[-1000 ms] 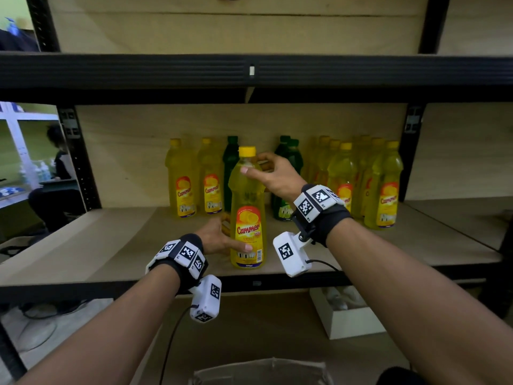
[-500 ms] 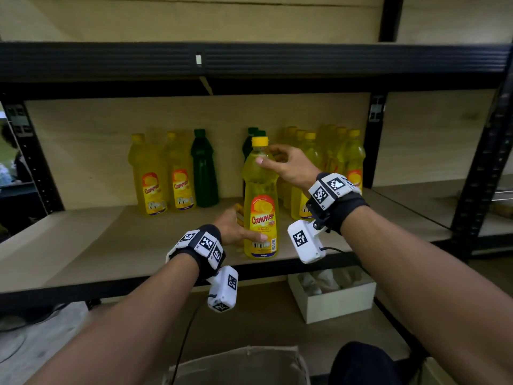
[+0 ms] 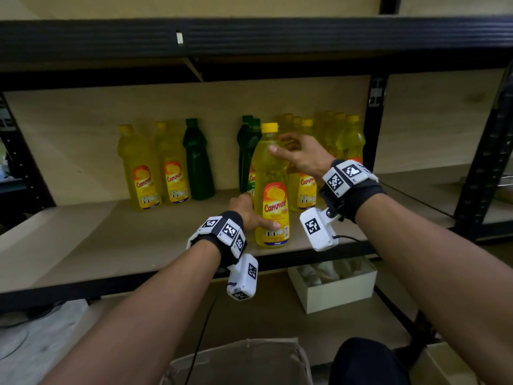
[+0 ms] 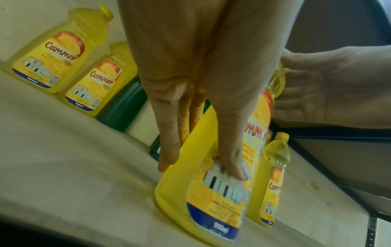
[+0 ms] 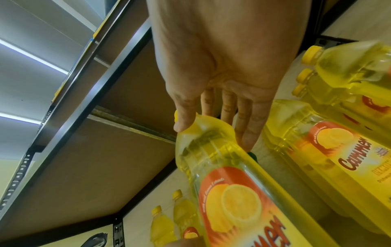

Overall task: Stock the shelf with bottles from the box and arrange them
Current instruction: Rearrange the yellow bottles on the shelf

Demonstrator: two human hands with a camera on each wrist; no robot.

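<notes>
From the head view, your left hand [image 3: 247,215] grips the base and your right hand [image 3: 301,157] curls round the shoulder of an upright yellow bottle [image 3: 271,190] near the shelf [image 3: 111,240] front edge; the wrist views show thumb-and-finger grips only, so easing off unevenly could tip it forward.

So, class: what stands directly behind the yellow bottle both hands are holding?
Behind the front yellow bottle stand dark green bottles and another yellow bottle. It and the hands cover most of each; anything further back is hidden.
</notes>
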